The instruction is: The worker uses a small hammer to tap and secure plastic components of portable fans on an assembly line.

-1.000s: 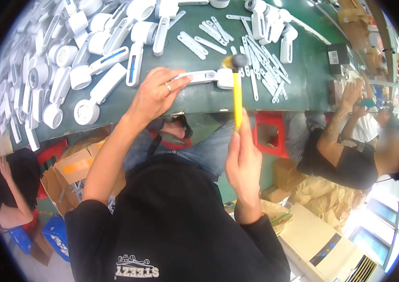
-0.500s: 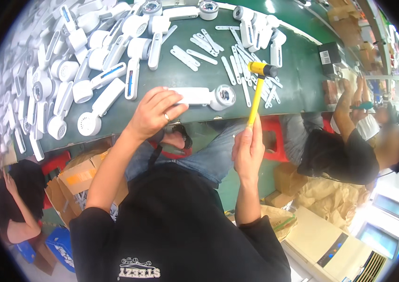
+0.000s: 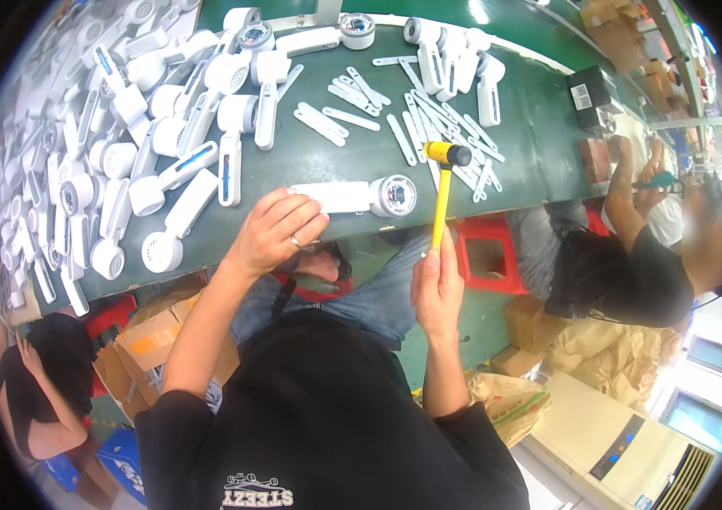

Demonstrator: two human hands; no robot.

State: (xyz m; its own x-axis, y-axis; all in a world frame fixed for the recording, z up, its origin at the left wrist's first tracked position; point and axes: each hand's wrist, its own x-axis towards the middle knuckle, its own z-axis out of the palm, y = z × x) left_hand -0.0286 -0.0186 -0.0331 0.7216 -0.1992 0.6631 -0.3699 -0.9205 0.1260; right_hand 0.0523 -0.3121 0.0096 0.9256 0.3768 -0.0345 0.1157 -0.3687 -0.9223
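Note:
My left hand (image 3: 280,229) is closed over the handle end of a white handheld fan (image 3: 344,197), which lies sideways along the table's near edge. Its round head, with a grey rim and small parts showing inside, points right and faces up. My right hand (image 3: 437,293) grips a small hammer (image 3: 441,208) by its yellow handle. The hammer stands upright, its yellow-and-black head above and right of the fan head, apart from it. Beyond lie several flat white strips (image 3: 323,123), loose on the table.
White handheld fans (image 3: 182,212) crowd the green table (image 3: 293,166) on the left, some with open handles showing blue inside. More stand at the back. A black box (image 3: 591,93) is at the far right. Co-workers (image 3: 633,263) sit on both sides; a red stool (image 3: 490,259) stands nearby.
The whole view has shifted a little. The hammer head has come slightly lower and nearer the fan head. My left hand stays on the fan handle.

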